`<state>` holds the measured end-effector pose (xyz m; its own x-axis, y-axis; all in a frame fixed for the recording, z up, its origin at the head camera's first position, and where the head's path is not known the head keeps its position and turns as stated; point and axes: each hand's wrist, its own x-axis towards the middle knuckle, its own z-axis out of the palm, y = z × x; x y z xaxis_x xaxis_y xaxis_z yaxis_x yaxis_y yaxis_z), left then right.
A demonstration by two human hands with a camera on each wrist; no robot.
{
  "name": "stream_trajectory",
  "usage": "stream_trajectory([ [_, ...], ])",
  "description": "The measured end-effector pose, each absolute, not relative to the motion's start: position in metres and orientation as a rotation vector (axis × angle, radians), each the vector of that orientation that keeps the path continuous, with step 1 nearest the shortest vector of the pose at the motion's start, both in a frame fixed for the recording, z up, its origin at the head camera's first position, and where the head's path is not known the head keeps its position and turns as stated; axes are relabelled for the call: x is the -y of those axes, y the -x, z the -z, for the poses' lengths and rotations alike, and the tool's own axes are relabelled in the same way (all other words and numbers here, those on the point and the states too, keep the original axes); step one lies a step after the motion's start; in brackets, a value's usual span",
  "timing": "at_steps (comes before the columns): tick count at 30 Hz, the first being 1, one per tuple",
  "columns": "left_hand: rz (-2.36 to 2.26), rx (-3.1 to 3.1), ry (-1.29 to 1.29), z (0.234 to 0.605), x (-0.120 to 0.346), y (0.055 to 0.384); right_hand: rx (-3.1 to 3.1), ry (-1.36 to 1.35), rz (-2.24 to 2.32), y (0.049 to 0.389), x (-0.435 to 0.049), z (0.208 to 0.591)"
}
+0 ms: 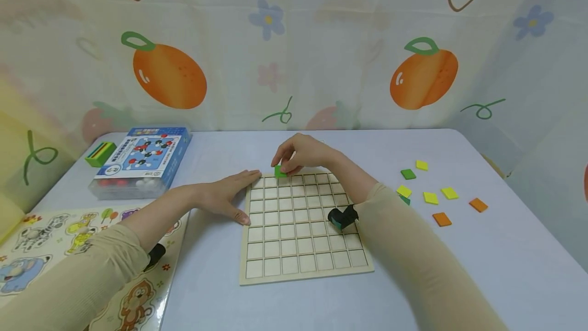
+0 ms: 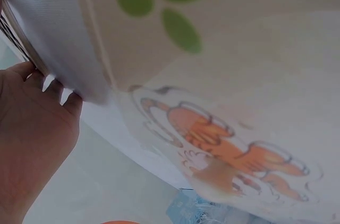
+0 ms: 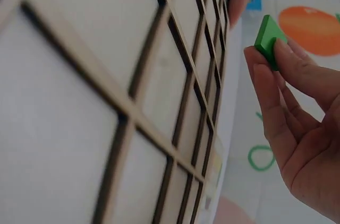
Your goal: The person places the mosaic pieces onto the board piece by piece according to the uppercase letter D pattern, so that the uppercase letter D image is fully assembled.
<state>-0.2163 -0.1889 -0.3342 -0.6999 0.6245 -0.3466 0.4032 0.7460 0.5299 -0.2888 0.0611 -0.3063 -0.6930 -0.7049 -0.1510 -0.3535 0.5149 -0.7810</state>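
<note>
Between thumb and fingers my right hand (image 1: 305,155) pinches a green square tile (image 1: 279,171), over the far edge of a wooden grid board (image 1: 294,217). The right wrist view shows the green tile (image 3: 270,41) tilted at the fingertips, apart from the board there. My left hand (image 1: 228,194) lies with spread fingers along the board's left edge, thumb and fingertips touching the frame. In the left wrist view the left hand (image 2: 40,112) has its fingertips at the board's edge. The visible cells of the grid hold no tiles.
Loose yellow (image 1: 430,198), green (image 1: 408,174) and orange (image 1: 442,219) tiles lie right of the board. At the left stand a blue molecule-model box (image 1: 147,160) and a striped stack of tiles (image 1: 100,154). An animal puzzle sheet (image 1: 151,269) lies under the left forearm.
</note>
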Motion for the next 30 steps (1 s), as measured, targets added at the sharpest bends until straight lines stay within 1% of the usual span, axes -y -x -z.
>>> stream_trajectory([
  [7,-0.567,-2.427,-0.774,0.332,0.189,0.216,-2.259,0.841,0.95,0.279,-0.041,0.313],
  [15,-0.564,-2.429,-0.782,0.331,0.189,0.216,-2.355,0.855,0.79,0.271,-0.029,0.316],
  [30,-0.571,-2.426,-0.792,0.332,0.189,0.216,-2.415,0.812,0.714,0.263,-0.026,0.313],
])
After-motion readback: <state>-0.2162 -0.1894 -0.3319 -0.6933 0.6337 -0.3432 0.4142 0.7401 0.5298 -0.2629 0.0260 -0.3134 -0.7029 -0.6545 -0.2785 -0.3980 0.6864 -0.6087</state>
